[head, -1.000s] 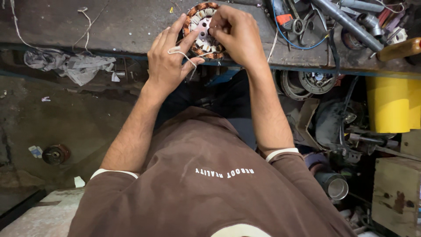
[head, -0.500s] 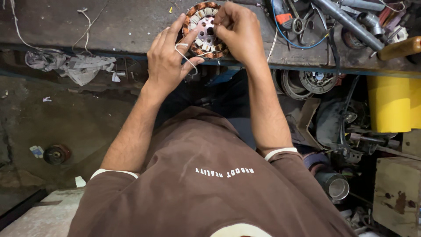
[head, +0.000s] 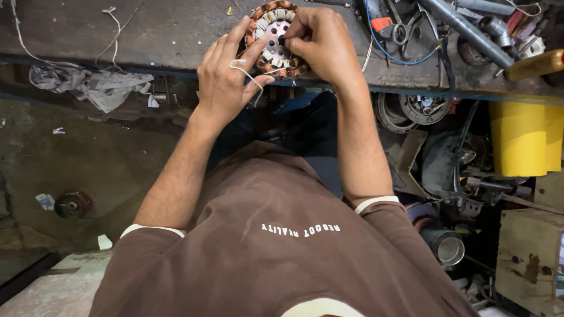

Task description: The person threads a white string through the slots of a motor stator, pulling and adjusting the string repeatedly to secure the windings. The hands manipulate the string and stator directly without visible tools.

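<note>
Two bare hands meet over a round motor stator (head: 275,40) that lies flat near the front edge of the dark, scuffed tabletop (head: 164,32), its ring of copper-coloured windings and pale insulating pieces showing around a perforated metal centre. The left hand (head: 226,82) rests against the stator's left rim, thumb and forefinger spread along the winding ring, and a thin white string (head: 249,73) loops over its fingers and runs toward the stator; the hand is closed lightly on that rim rather than clenched. The right hand (head: 320,41) is curled over the stator's right side, its thumb and forefinger pinched together on something small and dark at the metal centre, too small to make out. Both forearms reach forward from a brown short-sleeved shirt (head: 276,246) with pale cuffs. On the tabletop to the right of the stator lies a clutter of tools: a blue wire (head: 405,58), a pair of scissors (head: 405,26), a grey metal pipe (head: 464,29) and a wooden handle (head: 534,63) at the far right edge. At the far left of the tabletop a loose piece of white cord (head: 114,23) lies well apart from the hands. Below the edge, a crumpled grey rag (head: 100,88) hangs at the left, a yellow container (head: 520,138) stands at the right, and a round motor part (head: 420,108) sits just beneath the right forearm.
</note>
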